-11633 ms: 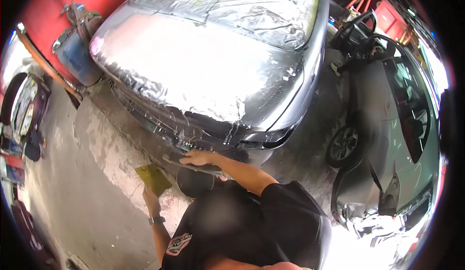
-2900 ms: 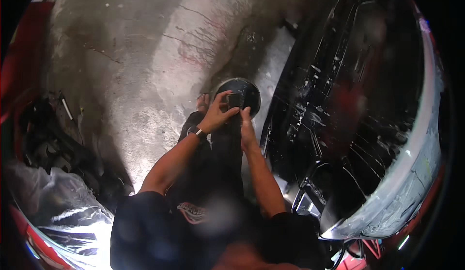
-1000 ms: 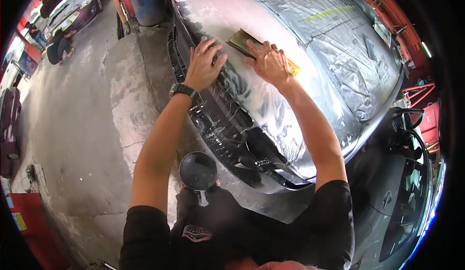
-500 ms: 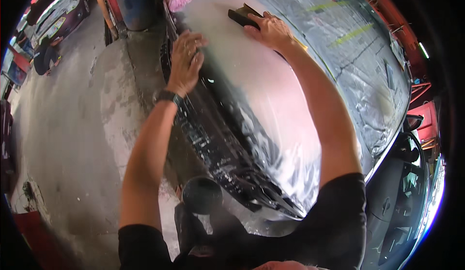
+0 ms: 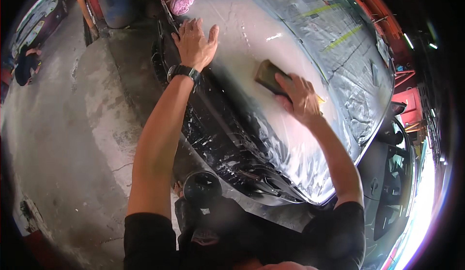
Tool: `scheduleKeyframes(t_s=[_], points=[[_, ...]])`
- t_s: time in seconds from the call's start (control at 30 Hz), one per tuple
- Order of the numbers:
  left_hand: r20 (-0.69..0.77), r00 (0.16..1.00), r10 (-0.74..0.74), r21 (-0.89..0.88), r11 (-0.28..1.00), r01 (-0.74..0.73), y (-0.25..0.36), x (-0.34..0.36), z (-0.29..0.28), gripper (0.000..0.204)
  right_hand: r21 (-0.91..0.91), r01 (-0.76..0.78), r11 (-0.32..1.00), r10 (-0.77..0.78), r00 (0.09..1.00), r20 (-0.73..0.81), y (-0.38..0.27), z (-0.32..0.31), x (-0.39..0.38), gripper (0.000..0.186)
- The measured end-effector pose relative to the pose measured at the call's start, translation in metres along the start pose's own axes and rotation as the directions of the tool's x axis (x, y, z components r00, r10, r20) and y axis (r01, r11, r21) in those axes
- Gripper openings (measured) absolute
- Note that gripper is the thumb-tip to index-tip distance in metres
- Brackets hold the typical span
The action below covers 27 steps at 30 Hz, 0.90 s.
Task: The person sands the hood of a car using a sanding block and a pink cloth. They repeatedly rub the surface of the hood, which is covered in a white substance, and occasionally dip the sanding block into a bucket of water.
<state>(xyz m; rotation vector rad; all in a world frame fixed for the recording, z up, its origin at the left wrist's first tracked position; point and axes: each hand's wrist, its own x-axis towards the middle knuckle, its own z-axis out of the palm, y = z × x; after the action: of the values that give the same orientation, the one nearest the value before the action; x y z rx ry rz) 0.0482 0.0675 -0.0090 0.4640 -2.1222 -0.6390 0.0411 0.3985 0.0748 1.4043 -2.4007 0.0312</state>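
In front of me lies a wet car body panel [image 5: 286, 139], patchy pinkish-white and black with whitish suds streaked over it. My right hand [image 5: 302, 95] is closed around a dark olive sanding block [image 5: 271, 74], which rests flat on the panel. A yellowish edge shows beyond the fingers. My left hand [image 5: 197, 44], with a dark watch at its wrist, is open with fingers spread over the panel's left edge; it holds nothing. Just beyond it sits a crumpled pink cloth [image 5: 182, 2].
Wrinkled plastic sheeting [image 5: 346, 37] covers the car to the right. A dark round bucket [image 5: 202, 189] stands by my legs. A dark car [image 5: 380, 192] is close at right. A blue drum [image 5: 116, 1] is at the far left; another person [image 5: 26, 65] crouches farther off.
My right hand has drawn the sanding block nearer to me and slightly right. The left hand has shifted a little farther onto the panel, its fingers spreading. The whole view has shifted slightly.
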Motion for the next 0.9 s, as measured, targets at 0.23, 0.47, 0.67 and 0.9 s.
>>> scheduleKeyframes(t_s=[0.23,0.47,0.67,0.9], points=[[0.101,0.994,-0.042,-0.015,0.999,0.043,0.008,0.002,-0.005,0.051,-0.083,-0.105,0.991,0.102,0.994,-0.042,0.081,0.072,0.193,0.054],[0.125,0.987,-0.106,0.002,0.994,0.106,-0.019,-0.001,-0.006,0.047,0.080,-0.020,0.997,0.012,0.994,0.106,0.010,0.023,0.061,0.058],[0.023,0.997,-0.071,0.014,0.997,0.070,-0.002,-0.002,-0.003,0.042,-0.018,0.123,0.992,-0.121,0.989,0.082,0.037,0.019,0.044,0.060],[0.031,0.997,-0.066,-0.107,0.992,0.069,-0.005,0.003,0.016,0.043,-0.107,-0.203,0.973,0.205,0.979,0.010,0.071,0.080,0.214,0.057]])
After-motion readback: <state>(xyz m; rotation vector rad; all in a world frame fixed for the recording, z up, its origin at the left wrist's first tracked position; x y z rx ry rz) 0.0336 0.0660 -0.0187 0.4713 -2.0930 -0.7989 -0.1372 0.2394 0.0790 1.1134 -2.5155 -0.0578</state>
